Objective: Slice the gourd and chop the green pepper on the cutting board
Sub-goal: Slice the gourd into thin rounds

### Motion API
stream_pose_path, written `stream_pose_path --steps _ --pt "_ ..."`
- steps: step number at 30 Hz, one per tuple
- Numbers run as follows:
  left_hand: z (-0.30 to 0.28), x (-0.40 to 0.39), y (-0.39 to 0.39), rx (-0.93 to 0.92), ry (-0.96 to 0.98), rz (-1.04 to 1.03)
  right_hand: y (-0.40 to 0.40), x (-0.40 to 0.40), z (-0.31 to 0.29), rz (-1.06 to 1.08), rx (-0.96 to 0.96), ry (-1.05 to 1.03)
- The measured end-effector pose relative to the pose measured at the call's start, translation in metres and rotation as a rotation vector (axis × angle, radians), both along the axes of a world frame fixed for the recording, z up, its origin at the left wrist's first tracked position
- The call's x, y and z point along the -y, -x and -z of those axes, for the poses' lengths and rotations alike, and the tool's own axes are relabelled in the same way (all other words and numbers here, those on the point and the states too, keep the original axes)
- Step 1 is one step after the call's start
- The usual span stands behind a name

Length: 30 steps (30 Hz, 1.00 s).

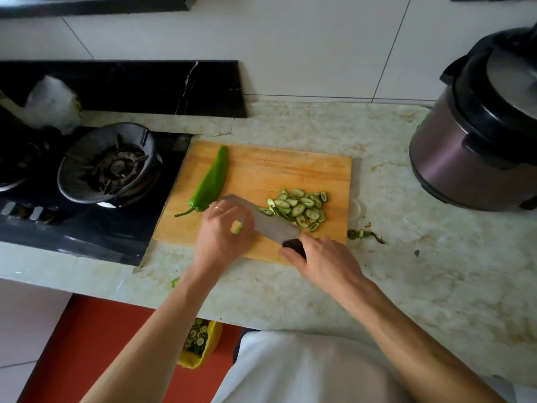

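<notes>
Head view: the right hand is wrapped around the dark handle of a broad grey steel cleaver, whose blade lies across the rectangular pale wooden cutting board just in front of both hands. The left hand is curled with fingertips pinching a small green remnant of the gourd tight against the near face of the blade. Just beyond the right hand, past the blade, lies a heap of thin pale-green gourd slices with dark rims. The long glossy green pepper with its curved stem lies whole on the board, just beyond the left hand.

The remaining gourd stub looks short and wet, so it is likely slippery; knuckles forward and fingertips tucked back seems safest. The slices are probably soft, light and easily scattered. The pepper seems light, hollow and smooth-skinned; it would likely roll, so pressing it flat near the stem end looks best. Green trimmings lie on the marbled desk to the right of the right hand.
</notes>
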<state>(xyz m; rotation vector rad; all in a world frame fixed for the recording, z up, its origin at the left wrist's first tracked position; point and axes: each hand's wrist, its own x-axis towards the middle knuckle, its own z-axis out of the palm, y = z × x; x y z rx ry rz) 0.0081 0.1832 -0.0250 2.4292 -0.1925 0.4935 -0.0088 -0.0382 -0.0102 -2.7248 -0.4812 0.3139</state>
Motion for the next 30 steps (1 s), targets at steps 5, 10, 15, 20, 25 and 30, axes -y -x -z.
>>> stream_pose_path --steps 5,10,15,20,25,30 --pt "0.007 0.002 -0.023 -0.285 -0.284 0.273 0.003 -0.001 -0.009 -0.084 0.073 0.148" --pt "-0.001 0.023 -0.035 -0.404 -0.387 0.278 0.009 0.004 -0.006 -0.028 0.053 0.132" --pt "-0.017 0.021 -0.019 0.029 -0.019 -0.009 0.004 0.012 0.009 0.243 -0.301 -0.297" --pt "0.016 -0.005 0.011 -0.001 0.040 -0.213 0.001 0.004 0.004 0.322 -0.400 -0.530" --pt "0.049 -0.013 0.025 -0.306 -0.087 -0.251 0.003 -0.011 0.002 0.193 -0.429 -0.444" --pt "0.065 -0.002 0.035 -0.243 -0.074 -0.236 0.006 -0.024 0.004 0.170 -0.458 -0.341"
